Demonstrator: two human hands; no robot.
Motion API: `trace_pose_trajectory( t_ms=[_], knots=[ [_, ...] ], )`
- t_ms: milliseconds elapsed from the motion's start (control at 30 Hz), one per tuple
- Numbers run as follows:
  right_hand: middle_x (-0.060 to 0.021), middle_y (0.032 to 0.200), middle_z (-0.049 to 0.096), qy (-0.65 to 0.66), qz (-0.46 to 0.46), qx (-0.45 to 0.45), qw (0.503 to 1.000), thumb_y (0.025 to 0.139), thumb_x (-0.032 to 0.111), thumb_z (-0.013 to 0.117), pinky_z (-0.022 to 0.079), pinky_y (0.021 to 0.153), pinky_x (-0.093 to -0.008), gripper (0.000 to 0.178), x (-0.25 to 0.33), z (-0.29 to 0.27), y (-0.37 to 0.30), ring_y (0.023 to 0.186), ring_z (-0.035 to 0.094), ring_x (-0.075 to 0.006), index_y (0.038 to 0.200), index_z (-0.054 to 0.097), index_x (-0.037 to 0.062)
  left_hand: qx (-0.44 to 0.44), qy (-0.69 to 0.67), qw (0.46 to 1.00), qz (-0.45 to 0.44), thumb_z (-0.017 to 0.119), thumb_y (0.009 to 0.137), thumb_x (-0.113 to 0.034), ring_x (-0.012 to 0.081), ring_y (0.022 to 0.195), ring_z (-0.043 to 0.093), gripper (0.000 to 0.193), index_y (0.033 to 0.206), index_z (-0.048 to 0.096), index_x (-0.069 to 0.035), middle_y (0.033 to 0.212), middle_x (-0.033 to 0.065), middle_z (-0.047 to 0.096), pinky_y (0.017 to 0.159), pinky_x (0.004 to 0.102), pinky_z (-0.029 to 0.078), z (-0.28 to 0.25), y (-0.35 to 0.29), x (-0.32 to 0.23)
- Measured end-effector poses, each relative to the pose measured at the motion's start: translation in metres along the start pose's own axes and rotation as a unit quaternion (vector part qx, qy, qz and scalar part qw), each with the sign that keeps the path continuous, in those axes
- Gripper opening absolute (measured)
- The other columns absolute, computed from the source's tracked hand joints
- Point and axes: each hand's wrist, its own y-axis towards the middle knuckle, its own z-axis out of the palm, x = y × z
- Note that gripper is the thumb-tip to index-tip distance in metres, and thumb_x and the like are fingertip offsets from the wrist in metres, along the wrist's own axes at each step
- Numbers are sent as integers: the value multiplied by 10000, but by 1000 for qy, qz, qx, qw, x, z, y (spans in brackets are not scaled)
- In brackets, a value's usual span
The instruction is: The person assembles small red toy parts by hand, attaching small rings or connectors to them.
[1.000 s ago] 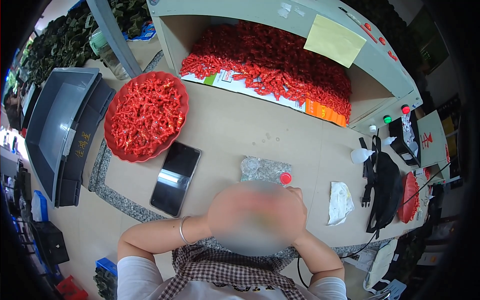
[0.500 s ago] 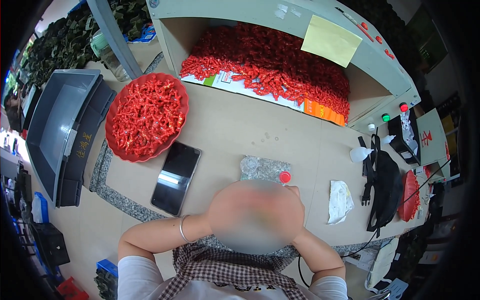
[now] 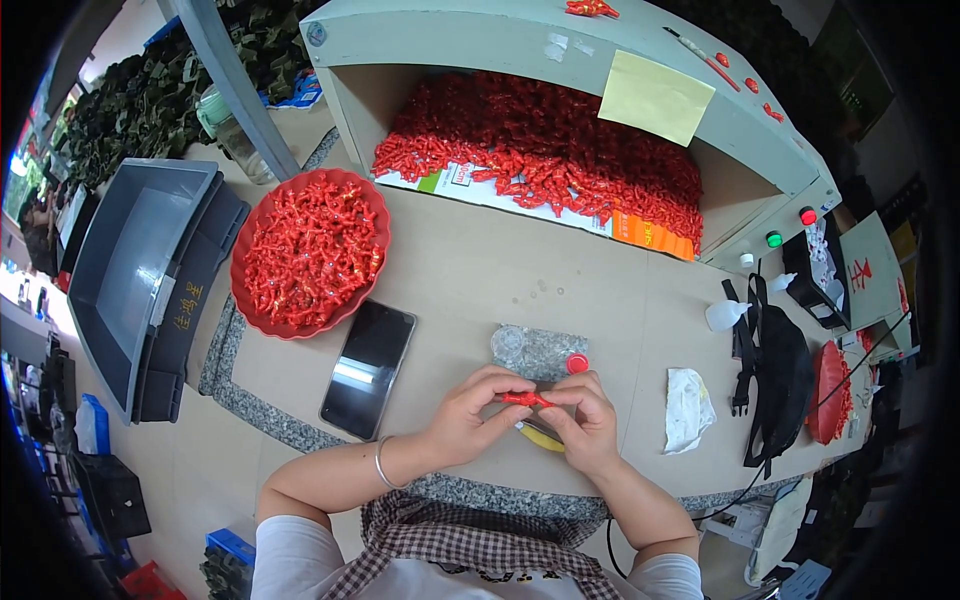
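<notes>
You hold the small red piece (image 3: 525, 399) above the bench (image 3: 450, 265), the fingers (image 3: 503, 383) of your left hand (image 3: 464, 416) and right hand (image 3: 591, 424) clamped on opposite ends, likely so it stays steady with its middle exposed.

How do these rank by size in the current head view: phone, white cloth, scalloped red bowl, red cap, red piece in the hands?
1. scalloped red bowl
2. phone
3. white cloth
Smallest, unranked: red cap and red piece; the piece is partly covered, so their order is unsure.
</notes>
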Motion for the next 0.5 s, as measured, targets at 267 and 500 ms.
trace_pose_trajectory(
  t_ms=[267, 500],
  knots=[
    [-49, 837, 587, -11, -5, -1, 1000, 719, 58, 701, 398, 769, -305, 157, 2, 1, 2, 806, 512, -191, 863, 639, 61, 5, 2, 1000, 4, 585, 821, 8, 186, 963, 561, 223, 1042, 553, 1, 1031, 101, 521, 846, 287, 493, -1, 1, 2],
    [-51, 827, 581, -60, -39, -3, 997, 706, 59, 706, 406, 741, -306, 159, 7, 0, 4, 801, 509, -202, 852, 643, 57, 13, -41, 999, -11, 576, 830, 4, 187, 994, 547, 220, 1048, 552, -3, 1046, 93, 512, 875, 306, 485, -1, 0, 7]
  ],
)
